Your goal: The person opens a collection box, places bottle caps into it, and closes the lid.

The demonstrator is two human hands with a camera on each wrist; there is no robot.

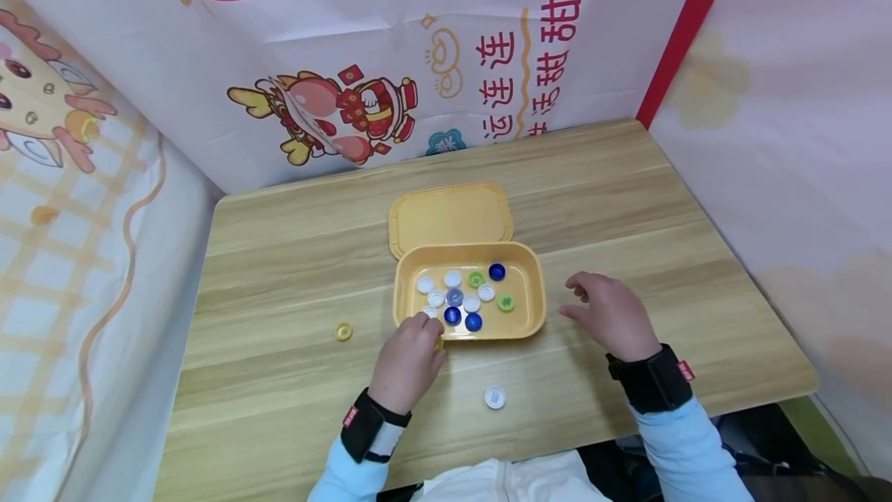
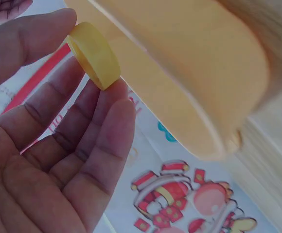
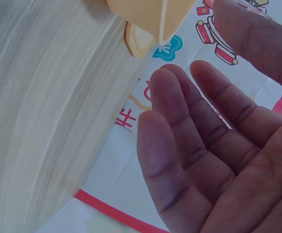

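Note:
Between thumb and fingers, my left hand (image 1: 406,359) pinches a yellow bottle cap (image 2: 96,53) at the near left rim of the yellow-orange plastic box (image 1: 523,322). Several white caps (image 1: 452,278), several blue caps (image 1: 497,272) and two green caps (image 1: 506,302) lie inside that box. To the right of the box, my right hand (image 1: 616,316) hovers over the table with loosely bent fingers and holds nothing. Outside the box, a yellow ring-like cap (image 1: 343,331) lies to the left and a white cap (image 1: 495,397) lies in front.
The box's lid (image 1: 449,219) lies flat on the wooden table (image 1: 293,254) right behind the box. A printed cloth (image 1: 592,60) hangs along the table's far edge, with more cloth on both sides. The person's lap is at the near edge.

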